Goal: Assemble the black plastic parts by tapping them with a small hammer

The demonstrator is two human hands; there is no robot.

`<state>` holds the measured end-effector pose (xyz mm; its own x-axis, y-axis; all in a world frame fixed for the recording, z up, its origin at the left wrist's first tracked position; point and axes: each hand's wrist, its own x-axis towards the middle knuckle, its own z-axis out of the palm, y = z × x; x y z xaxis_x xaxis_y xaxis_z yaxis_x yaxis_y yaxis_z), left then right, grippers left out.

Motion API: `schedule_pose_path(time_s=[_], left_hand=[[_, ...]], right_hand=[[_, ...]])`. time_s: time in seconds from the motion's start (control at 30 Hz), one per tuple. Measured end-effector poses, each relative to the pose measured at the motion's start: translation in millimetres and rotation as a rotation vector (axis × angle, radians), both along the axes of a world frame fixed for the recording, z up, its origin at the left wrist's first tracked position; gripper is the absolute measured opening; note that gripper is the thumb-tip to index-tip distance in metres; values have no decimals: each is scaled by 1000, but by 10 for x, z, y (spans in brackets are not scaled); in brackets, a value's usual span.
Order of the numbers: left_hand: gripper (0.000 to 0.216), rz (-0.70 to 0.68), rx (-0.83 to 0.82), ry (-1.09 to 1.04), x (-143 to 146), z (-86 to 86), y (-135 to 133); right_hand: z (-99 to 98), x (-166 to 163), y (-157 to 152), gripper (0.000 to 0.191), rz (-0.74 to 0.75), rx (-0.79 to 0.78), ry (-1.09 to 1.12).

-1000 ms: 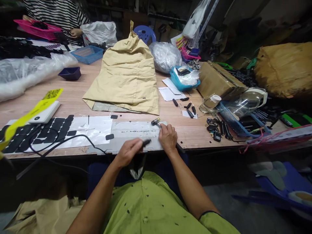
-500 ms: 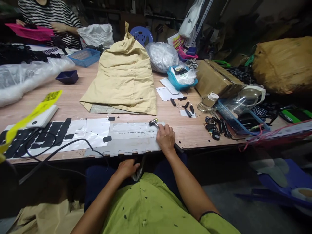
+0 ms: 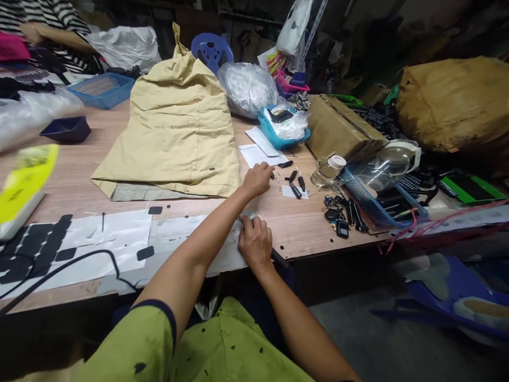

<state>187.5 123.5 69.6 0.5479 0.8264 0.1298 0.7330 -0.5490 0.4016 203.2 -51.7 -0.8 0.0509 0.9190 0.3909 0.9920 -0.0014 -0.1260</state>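
My right hand (image 3: 255, 243) is wrapped round a small hammer near the table's front edge. The hammer's dark handle end (image 3: 279, 258) sticks out below the hand, while its head is hidden behind my left forearm. My left hand (image 3: 257, 179) reaches across to a small black piece (image 3: 272, 175), its fingers curled down on it; the hand covers most of the piece. More such black pieces (image 3: 301, 183) lie just to the right, among thin pins and a white paper slip (image 3: 289, 192). A greyish-white flat sheet (image 3: 226, 254) lies under my left forearm.
Beige cloth (image 3: 175, 132) covers the table's middle. On the right stand a glass jar (image 3: 328, 171), a blue basket (image 3: 358, 188), keys (image 3: 336, 215) and a cardboard box (image 3: 342, 127). A black cable (image 3: 87, 255) crosses the left front. A person in stripes is at the far left.
My left hand has come up from my lap and stretched over the table to the black pieces. My right hand stays on the hammer. The view has turned to the right.
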Motion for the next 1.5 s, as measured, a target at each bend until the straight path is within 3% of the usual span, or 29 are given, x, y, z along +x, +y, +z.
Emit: schedule_pose_path(time_s=[0.17, 0.3, 0.4, 0.53, 0.63, 0.7, 0.87, 1.03, 1.23, 1.5], left_hand=[[43, -152, 66, 177, 291, -233, 379], [26, -121, 79, 208, 271, -362, 367], [17, -75, 35, 156, 157, -314, 303], [18, 68, 1, 1, -176, -74, 75], [18, 200, 7, -169, -568, 73, -289], [14, 262, -7, -221, -848, 70, -586], [9, 387, -118, -223, -1322, -310, -1124], [19, 322, -106, -313, -1481, -677, -1201], [12, 260, -73, -386, -1521, -733, -1166], [11, 286, -61, -379, -1439, -769, -1160]], right_hand=[[50, -6, -63, 25, 13, -8, -24], [64, -7, -70, 25, 11, -25, -37], [62, 1, -52, 26, 4, -23, -45], [51, 20, -8, 26, 1, -25, -46], [47, 29, 26, 28, 4, -41, -35], [47, 32, 45, 28, 2, -57, -29], [45, 39, 89, 27, -6, -79, -20], [13, 59, 115, 27, -15, -59, -2], [-16, 158, 149, 29, 21, -41, 54], [48, 223, 59, 35, 148, 18, 416]])
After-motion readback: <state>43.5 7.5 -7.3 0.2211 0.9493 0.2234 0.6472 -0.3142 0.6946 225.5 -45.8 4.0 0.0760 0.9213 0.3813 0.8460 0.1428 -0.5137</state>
